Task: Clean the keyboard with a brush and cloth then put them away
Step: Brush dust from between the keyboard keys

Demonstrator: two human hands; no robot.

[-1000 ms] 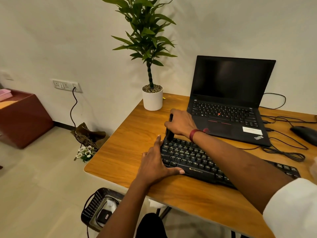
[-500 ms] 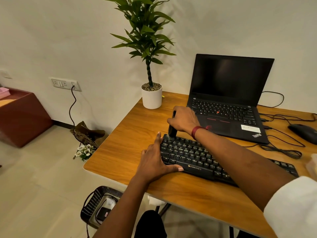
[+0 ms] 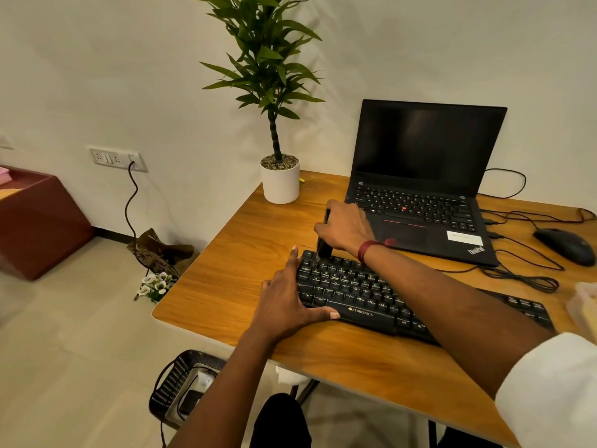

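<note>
A black keyboard (image 3: 355, 292) lies on the wooden desk (image 3: 232, 263), slanting toward the right. My right hand (image 3: 347, 229) grips a black brush (image 3: 323, 247) held upright, its bristle end on the keyboard's far left corner. My left hand (image 3: 286, 305) rests flat against the keyboard's left end, fingers straight along the side and thumb pressed to the front edge. My right forearm crosses over the keyboard and hides its middle. No cloth is plainly in view.
An open black laptop (image 3: 423, 189) stands behind the keyboard. A white potted plant (image 3: 279, 181) sits at the desk's back left corner. A black mouse (image 3: 563, 245) and cables (image 3: 523, 276) lie at the right. A dark basket (image 3: 181, 383) stands on the floor under the desk.
My right hand with the brush shifted slightly along the keyboard's far left corner. My left hand kept its place at the keyboard's end.
</note>
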